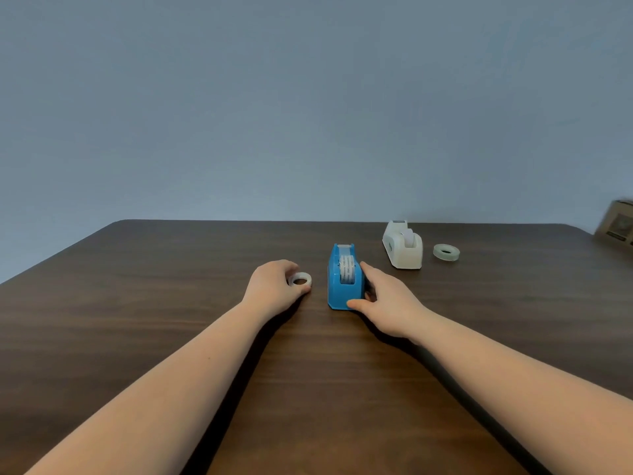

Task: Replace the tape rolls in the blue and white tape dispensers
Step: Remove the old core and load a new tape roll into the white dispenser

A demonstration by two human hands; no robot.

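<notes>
We observe a dark wood-grain table (137,320) set against a plain blue-grey wall (274,97). Both bare forearms reach forward over it from the near edge.

Left hand (274,286): resting on the tabletop, fingers curled round a small whitish tape roll (300,279). The roll lies flat with its hole facing up, pinched between thumb and fingertips at the hand's right side. It sits just to the left of the blue dispenser, not touching it.

Blue tape dispenser (343,279): standing upright on the table at centre, cutter end pointing away from us. A tape roll with printed lettering (347,265) is seated in its well.

Right hand (385,299): grips the blue dispenser from its right side. The thumb lies against the near end of the base, and the fingers run along the right wall; the fingertips are partly hidden behind the body.

White tape dispenser (403,245): farther back and to the right, well apart from both hands, untouched. A roll sits in its well; we cannot make out details.

Greenish tape roll (446,252): lying flat just to the right of the white dispenser, apart from it.

Cardboard box (616,222): at the far right edge, blurred and cut off.
</notes>
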